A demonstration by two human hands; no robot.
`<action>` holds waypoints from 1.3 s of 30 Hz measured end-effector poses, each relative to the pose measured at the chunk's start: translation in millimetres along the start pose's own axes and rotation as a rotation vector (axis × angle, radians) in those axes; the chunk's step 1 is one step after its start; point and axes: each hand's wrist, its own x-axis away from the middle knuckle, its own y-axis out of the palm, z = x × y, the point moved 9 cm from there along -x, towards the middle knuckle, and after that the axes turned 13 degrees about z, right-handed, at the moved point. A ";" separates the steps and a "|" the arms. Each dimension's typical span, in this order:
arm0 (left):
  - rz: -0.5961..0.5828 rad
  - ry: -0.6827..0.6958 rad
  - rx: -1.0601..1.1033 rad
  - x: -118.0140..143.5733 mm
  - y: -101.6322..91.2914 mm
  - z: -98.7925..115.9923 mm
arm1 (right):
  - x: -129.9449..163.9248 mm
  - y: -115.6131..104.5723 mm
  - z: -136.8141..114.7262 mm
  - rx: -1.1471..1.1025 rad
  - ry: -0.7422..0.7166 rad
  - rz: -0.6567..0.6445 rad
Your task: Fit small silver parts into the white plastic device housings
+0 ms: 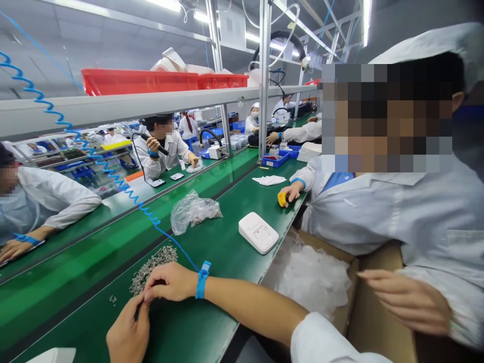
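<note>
My left hand [130,327] and my right hand [172,282] meet at the fingertips over the near part of the green bench [196,333]. Both are closed in a pinch, and whatever lies between the fingers is too small or hidden to name. A loose pile of small grey metal-looking pieces [157,264] lies just beyond my right hand, partly covered by it. A few stray pieces [112,300] rest left of the pile. Around my right wrist is a blue strap [201,286] with a coiled cord. Farther back sits a clear plastic bag [194,209] with similar pieces inside.
A white plastic housing [258,232] lies right of the bag. A co-worker's hand [291,194] holds a yellow object [282,199] at the right edge. Below stands a cardboard box [353,287] with plastic bags [313,277]. Another white part [55,355] shows bottom left.
</note>
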 end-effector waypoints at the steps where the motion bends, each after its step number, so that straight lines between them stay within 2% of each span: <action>1: 0.007 -0.025 0.001 -0.6 -0.1 -1.8 | 0.2 0.3 2.8 -0.024 0.003 0.005; 8: -0.006 -0.184 0.165 -1.6 0.4 -8.6 | 5.3 7.2 29.7 -0.309 0.207 0.031; 11: -0.002 -0.146 0.224 -2.6 -5.3 2.7 | 7.5 6.7 29.4 -0.369 0.254 0.009; 14: 0.024 -0.073 0.285 -4.1 -11.7 15.6 | 9.9 10.9 28.5 -0.484 0.316 -0.071; 17: 0.080 -0.056 0.330 -5.2 -17.2 18.2 | 10.5 12.8 28.7 -0.569 0.365 -0.098; 24: 0.108 -0.084 0.279 -5.8 -15.0 12.8 | 8.5 5.2 27.3 -0.606 0.412 -0.062; 29: 0.110 -0.029 0.236 -4.1 -13.7 13.0 | 12.8 8.7 27.6 -0.665 0.441 -0.168; 35: 0.112 0.106 0.238 -0.7 -10.2 17.6 | 19.9 18.5 36.2 -0.668 0.530 -0.286; 39: 0.143 0.046 0.197 -5.4 -14.5 15.9 | 18.1 16.0 38.4 -0.547 0.522 -0.307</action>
